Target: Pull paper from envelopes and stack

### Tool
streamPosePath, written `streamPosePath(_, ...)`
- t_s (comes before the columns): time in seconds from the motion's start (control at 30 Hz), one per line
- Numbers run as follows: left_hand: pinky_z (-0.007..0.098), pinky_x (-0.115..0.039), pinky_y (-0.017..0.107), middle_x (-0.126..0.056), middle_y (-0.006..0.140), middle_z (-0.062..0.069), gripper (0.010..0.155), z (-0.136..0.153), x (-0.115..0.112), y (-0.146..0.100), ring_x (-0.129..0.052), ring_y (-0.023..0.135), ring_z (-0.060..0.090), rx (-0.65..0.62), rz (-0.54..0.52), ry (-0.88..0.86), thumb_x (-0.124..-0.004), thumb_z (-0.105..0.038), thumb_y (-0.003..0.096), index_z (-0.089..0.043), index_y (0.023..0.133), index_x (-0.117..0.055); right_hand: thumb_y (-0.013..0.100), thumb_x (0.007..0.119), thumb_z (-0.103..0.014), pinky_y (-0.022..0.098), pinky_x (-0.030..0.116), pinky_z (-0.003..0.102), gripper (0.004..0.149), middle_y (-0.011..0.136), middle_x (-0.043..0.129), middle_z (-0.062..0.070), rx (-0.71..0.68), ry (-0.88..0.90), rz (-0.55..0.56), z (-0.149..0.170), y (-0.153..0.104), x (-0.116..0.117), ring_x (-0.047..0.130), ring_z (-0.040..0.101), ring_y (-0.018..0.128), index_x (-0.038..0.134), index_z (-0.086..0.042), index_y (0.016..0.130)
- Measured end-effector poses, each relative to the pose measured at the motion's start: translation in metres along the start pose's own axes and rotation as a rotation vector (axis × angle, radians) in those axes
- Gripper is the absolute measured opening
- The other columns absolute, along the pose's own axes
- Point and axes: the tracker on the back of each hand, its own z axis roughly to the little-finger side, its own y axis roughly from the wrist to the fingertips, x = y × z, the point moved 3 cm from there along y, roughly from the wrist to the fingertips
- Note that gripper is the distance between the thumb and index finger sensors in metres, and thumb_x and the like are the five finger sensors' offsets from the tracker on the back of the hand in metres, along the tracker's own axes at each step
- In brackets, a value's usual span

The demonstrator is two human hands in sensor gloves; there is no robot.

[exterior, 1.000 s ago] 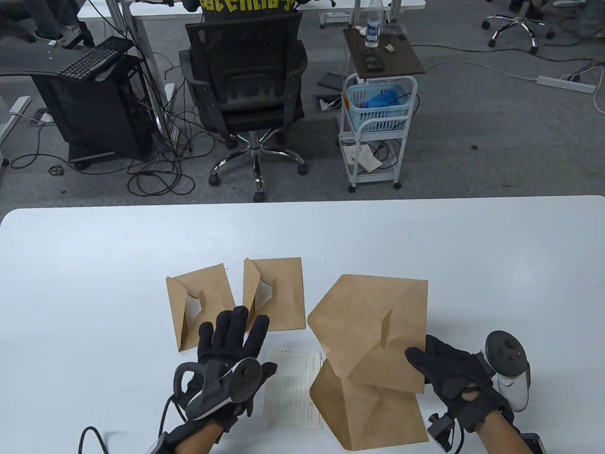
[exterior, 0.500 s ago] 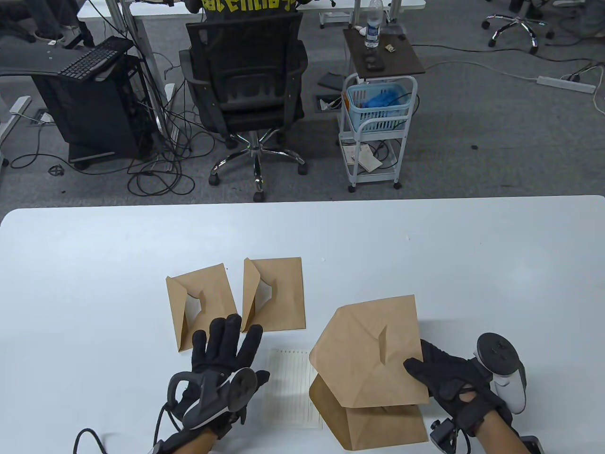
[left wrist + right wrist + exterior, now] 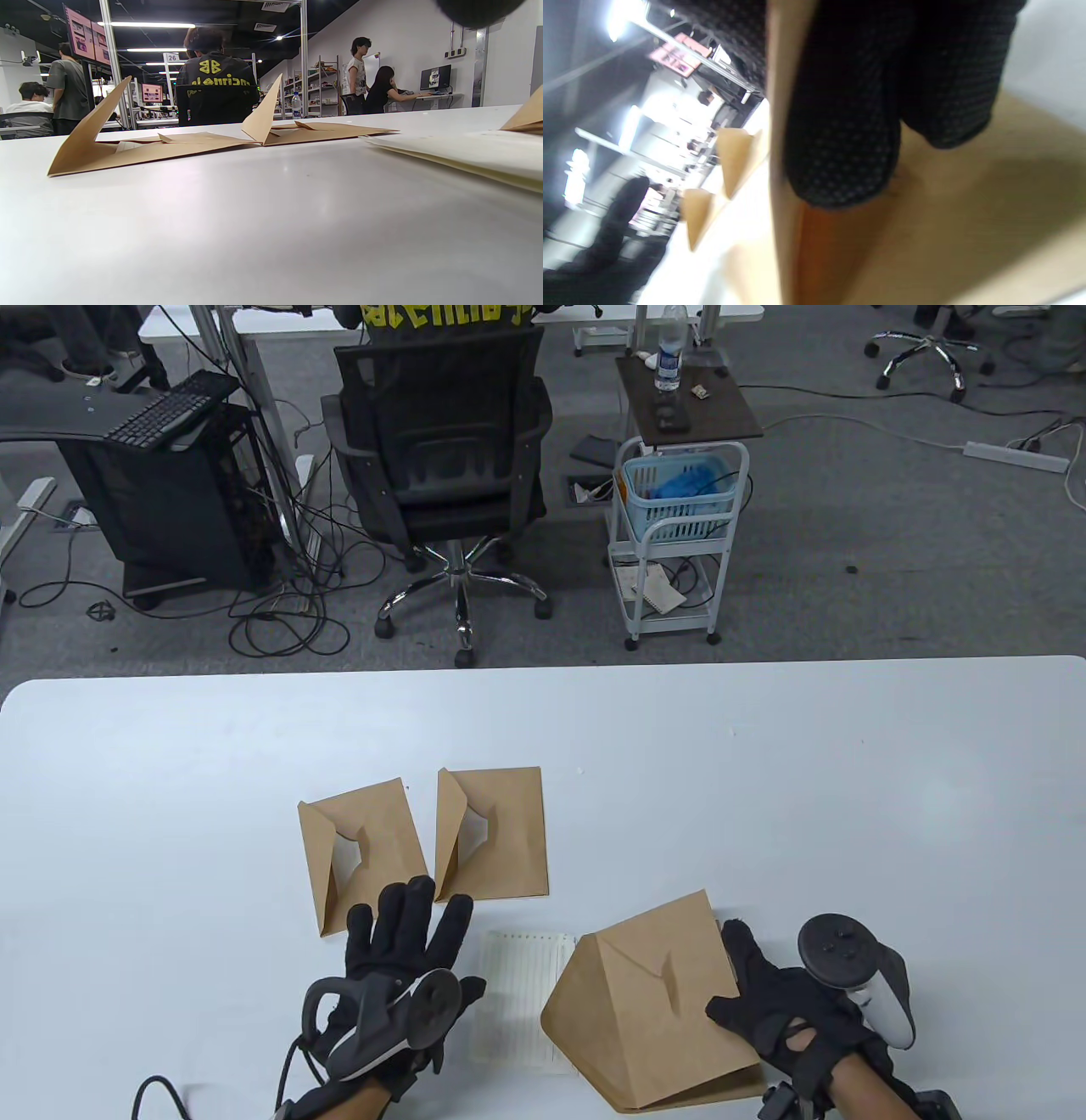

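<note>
White table [image 3: 170, 780]: right hand [image 3: 785, 1005] pinches top envelope's [image 3: 645, 993] right edge.

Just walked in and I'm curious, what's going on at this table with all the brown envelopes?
A person in sensor gloves is emptying envelopes. The right hand grips a brown envelope by its right edge, held just above another envelope lying near the table edge. The left hand is spread flat with straight fingers, holding nothing, beside a lined sheet of paper on the table. Two more envelopes lie further back with their flaps open.
</note>
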Motion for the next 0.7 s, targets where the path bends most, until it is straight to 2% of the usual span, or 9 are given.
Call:
streamPosePath(0.07, 0.066, -0.010, 0.076, -0.006, 0.119, 0.012, 0.084, -0.001, 0.000, 0.000, -0.015, 0.114, 0.044, 0.000, 0.005, 0.001, -0.068, -0.063, 0.0488, -0.040, 0.112, -0.017, 0.044, 0.089, -0.018, 0.032, 0.096, 0.035, 0.087, 0.072, 0.093, 0.020, 0.011, -0.050, 0.002, 0.003, 0.004, 0.005, 0.114, 0.010, 0.027, 0.027, -0.021, 0.104)
streamPosePath(0.13, 0.066, -0.010, 0.076, -0.006, 0.119, 0.012, 0.084, -0.001, 0.000, -0.001, -0.015, 0.114, 0.044, -0.001, 0.009, 0.002, -0.068, -0.063, 0.0490, -0.040, 0.112, -0.017, 0.043, 0.090, -0.016, 0.033, 0.097, 0.036, 0.082, 0.073, 0.092, 0.022, 0.025, -0.053, 0.025, 0.007, 0.008, 0.007, 0.115, 0.012, 0.029, 0.037, -0.030, 0.103)
streamPosePath(0.2, 0.066, -0.010, 0.076, -0.006, 0.119, 0.012, 0.084, -0.002, 0.000, -0.001, -0.015, 0.114, 0.044, -0.003, 0.012, 0.000, -0.068, -0.063, 0.0490, -0.040, 0.112, -0.018, 0.042, 0.090, -0.017, 0.033, 0.097, 0.036, 0.066, 0.072, 0.093, 0.022, 0.040, -0.109, 0.022, 0.008, 0.011, 0.006, 0.115, 0.011, 0.029, 0.061, -0.022, 0.101)
streamPosePath(0.27, 0.066, -0.010, 0.076, -0.006, 0.119, 0.012, 0.084, -0.002, 0.000, -0.001, -0.015, 0.114, 0.044, -0.004, 0.010, -0.005, -0.068, -0.063, 0.0490, -0.040, 0.112, -0.018, 0.042, 0.091, -0.016, 0.032, 0.098, 0.037, 0.057, 0.072, 0.093, 0.024, 0.039, -0.138, 0.067, 0.005, 0.010, 0.003, 0.116, 0.013, 0.029, 0.075, -0.015, 0.097)
streamPosePath(0.37, 0.066, -0.010, 0.076, -0.006, 0.119, 0.012, 0.084, -0.003, -0.001, 0.000, -0.015, 0.114, 0.044, -0.005, 0.012, -0.008, -0.068, -0.063, 0.0490, -0.040, 0.112, -0.018, 0.041, 0.093, -0.017, 0.033, 0.098, 0.036, 0.057, 0.071, 0.094, 0.024, 0.025, -0.277, 0.149, 0.001, 0.009, -0.003, 0.117, 0.012, 0.030, 0.076, -0.010, 0.096)
streamPosePath(0.6, 0.066, -0.010, 0.076, -0.006, 0.119, 0.012, 0.084, -0.006, -0.001, 0.000, -0.015, 0.114, 0.044, -0.009, 0.020, -0.006, -0.068, -0.063, 0.0490, -0.039, 0.112, -0.019, 0.040, 0.095, -0.019, 0.035, 0.097, 0.037, 0.058, 0.072, 0.095, 0.021, 0.027, -0.381, 0.234, 0.000, 0.014, -0.014, 0.116, 0.013, 0.033, 0.077, -0.011, 0.095)
streamPosePath(0.7, 0.066, -0.010, 0.076, -0.007, 0.119, 0.012, 0.083, -0.007, -0.002, 0.000, -0.015, 0.114, 0.044, -0.010, 0.021, -0.007, -0.068, -0.063, 0.0491, -0.039, 0.112, -0.019, 0.041, 0.097, -0.026, 0.040, 0.089, 0.044, 0.061, 0.076, 0.093, 0.016, 0.045, -0.502, 0.238, -0.002, 0.016, -0.010, 0.109, 0.017, 0.037, 0.076, -0.016, 0.097)
